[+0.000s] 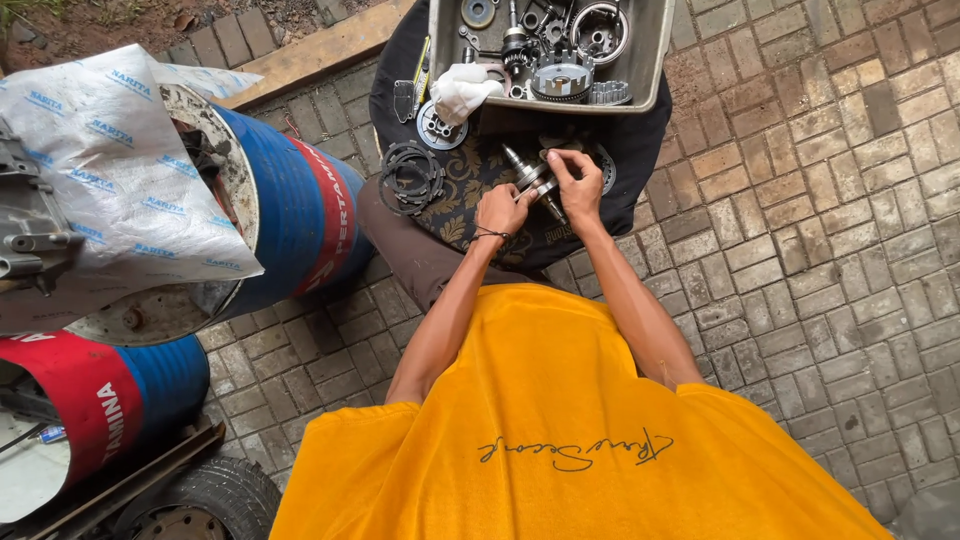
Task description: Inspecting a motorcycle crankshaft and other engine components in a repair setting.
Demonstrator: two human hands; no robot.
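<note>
Work in hand: a metal shaft (533,178) — it looks like a crankshaft with a round web in the middle — is being handled over a dark cloth (470,190) spread on the brick paving (820,250).
Left hand (500,212): fingers curled round the lower end of the shaft, gripping it; a dark band sits at the wrist.
Right hand (575,185): fingers closed on the shaft's middle and upper side, fingertips pressing down on it.
Shaft position: on the cloth, just below the tray (650,60), tilted with one end toward the ring stack (408,178).
Done, by my reading: the strip-down looks well on — the tray is full of loose gears, a clutch-like drum and small parts, and a round plate (438,128) and a white rag (462,90) lie at its edge.
Left, by my reading: the shaft is out of any housing and both hands are on it, so work on it looks unfinished; whether a part is going on or coming off I cannot tell.
Nearby: two blue-and-red drums (300,215) at the left, one under a white plastic sheet (120,170); a tyre (215,500) at the bottom left.
</note>
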